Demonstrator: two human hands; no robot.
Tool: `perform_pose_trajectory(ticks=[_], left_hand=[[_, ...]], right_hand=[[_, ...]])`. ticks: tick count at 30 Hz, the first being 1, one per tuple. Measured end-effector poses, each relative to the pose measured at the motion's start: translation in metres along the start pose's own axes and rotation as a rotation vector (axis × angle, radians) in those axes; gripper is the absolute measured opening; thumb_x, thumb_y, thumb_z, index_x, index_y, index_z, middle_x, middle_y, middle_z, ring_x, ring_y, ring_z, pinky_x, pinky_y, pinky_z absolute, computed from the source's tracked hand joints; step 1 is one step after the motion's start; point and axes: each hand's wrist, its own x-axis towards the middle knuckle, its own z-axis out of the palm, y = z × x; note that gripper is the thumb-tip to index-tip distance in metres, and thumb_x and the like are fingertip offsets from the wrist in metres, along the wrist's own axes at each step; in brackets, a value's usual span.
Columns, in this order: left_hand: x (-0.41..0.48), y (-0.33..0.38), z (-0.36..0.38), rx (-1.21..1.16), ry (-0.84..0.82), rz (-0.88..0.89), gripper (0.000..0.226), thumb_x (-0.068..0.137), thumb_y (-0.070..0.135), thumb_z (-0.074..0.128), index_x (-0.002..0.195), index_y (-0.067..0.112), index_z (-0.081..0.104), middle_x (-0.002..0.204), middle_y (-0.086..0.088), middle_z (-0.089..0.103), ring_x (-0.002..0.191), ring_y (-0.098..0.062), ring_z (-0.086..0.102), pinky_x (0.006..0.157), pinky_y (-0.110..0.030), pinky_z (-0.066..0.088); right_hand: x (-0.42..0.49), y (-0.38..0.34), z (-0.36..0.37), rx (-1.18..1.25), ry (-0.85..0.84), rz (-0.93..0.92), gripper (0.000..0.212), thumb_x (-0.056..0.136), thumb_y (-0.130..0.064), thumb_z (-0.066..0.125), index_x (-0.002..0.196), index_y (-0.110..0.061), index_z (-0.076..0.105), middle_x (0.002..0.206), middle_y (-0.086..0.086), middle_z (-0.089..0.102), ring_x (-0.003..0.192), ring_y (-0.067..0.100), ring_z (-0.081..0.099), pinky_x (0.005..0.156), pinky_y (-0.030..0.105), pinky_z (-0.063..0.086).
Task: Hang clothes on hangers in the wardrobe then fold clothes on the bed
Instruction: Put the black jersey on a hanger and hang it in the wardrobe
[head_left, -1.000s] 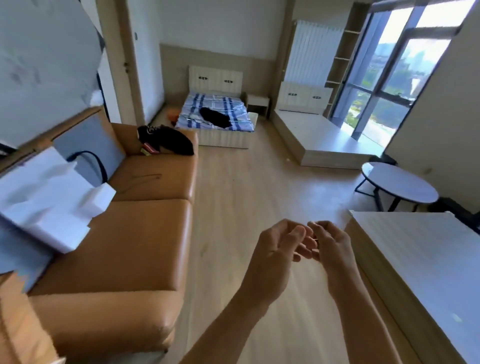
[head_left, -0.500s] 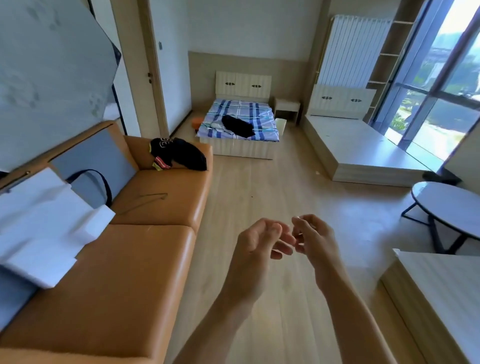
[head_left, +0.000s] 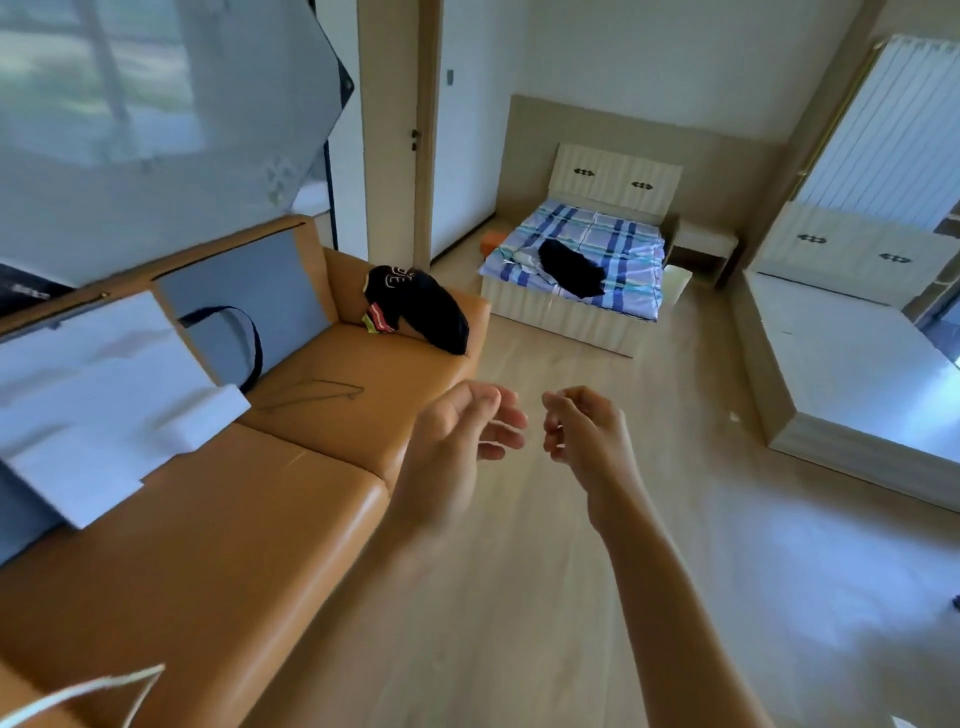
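My left hand (head_left: 457, 447) and my right hand (head_left: 587, 436) are raised in front of me over the wooden floor, a small gap between them, fingers loosely curled, nothing in either. A black garment (head_left: 571, 267) lies on the blue plaid bed (head_left: 628, 291) at the far end of the room. Another black garment with red and yellow trim (head_left: 421, 306) is draped over the far arm of the orange sofa (head_left: 249, 519). A thin wire hanger (head_left: 311, 392) lies flat on the sofa seat. No wardrobe can be made out.
White foam packing (head_left: 104, 395) and a grey board with a black strap (head_left: 228, 312) lean on the sofa back. A large softbox (head_left: 156, 104) hangs at upper left. A low raised platform (head_left: 852, 374) with white cabinets (head_left: 852, 254) runs along the right. A doorway (head_left: 400, 130) stands beyond the sofa.
The view has swung left and moved forward: the round table and the wooden counter have left the frame. My hands, touching before, have drifted slightly apart.
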Motion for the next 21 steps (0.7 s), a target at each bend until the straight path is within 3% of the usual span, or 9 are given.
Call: perform_pose_trajectory(ticks=[5, 11, 14, 19, 21], left_hand=[[0.106, -0.032, 0.02, -0.006, 0.098, -0.016, 0.031, 0.107, 0.021, 0.04, 0.102, 0.007, 0.066, 0.091, -0.008, 0.074, 0.087, -0.027, 0.071, 0.085, -0.043, 0.056], [0.231, -0.06, 0.04, -0.042, 0.077, -0.014, 0.032, 0.107, 0.027, 0.041, 0.103, 0.008, 0.066, 0.092, -0.007, 0.074, 0.085, -0.022, 0.072, 0.084, -0.039, 0.056], [0.301, -0.063, 0.049, -0.06, 0.058, -0.002, 0.038, 0.097, 0.036, 0.042, 0.102, 0.008, 0.067, 0.091, -0.007, 0.073, 0.085, -0.022, 0.072, 0.081, -0.036, 0.056], [0.395, -0.086, 0.057, -0.065, 0.059, -0.037, 0.031, 0.105, 0.026, 0.042, 0.102, 0.006, 0.066, 0.09, -0.008, 0.073, 0.082, -0.018, 0.071, 0.079, -0.034, 0.054], [0.433, -0.101, 0.058, -0.038, 0.082, -0.052, 0.032, 0.103, 0.031, 0.043, 0.101, 0.009, 0.066, 0.089, -0.006, 0.074, 0.082, -0.017, 0.071, 0.078, -0.032, 0.054]], right_hand=[[0.113, 0.019, 0.01, -0.001, -0.078, 0.01, 0.015, 0.096, -0.02, 0.06, 0.086, -0.009, 0.065, 0.065, 0.002, 0.057, 0.06, 0.017, 0.054, 0.059, 0.03, 0.045], [0.233, 0.025, 0.017, -0.05, -0.087, 0.006, 0.016, 0.097, -0.021, 0.06, 0.089, -0.009, 0.065, 0.067, 0.003, 0.059, 0.062, 0.017, 0.056, 0.061, 0.031, 0.046], [0.304, 0.018, 0.021, -0.057, -0.089, -0.006, 0.017, 0.096, -0.02, 0.06, 0.089, -0.005, 0.065, 0.066, 0.001, 0.057, 0.061, 0.017, 0.055, 0.06, 0.03, 0.045], [0.405, 0.023, 0.034, -0.046, -0.105, 0.008, 0.022, 0.096, -0.021, 0.059, 0.094, 0.0, 0.064, 0.066, 0.002, 0.057, 0.062, 0.016, 0.055, 0.06, 0.03, 0.046], [0.448, 0.032, 0.044, -0.043, -0.118, 0.033, 0.022, 0.096, -0.021, 0.059, 0.093, 0.0, 0.064, 0.067, 0.003, 0.057, 0.061, 0.017, 0.055, 0.059, 0.03, 0.046]])
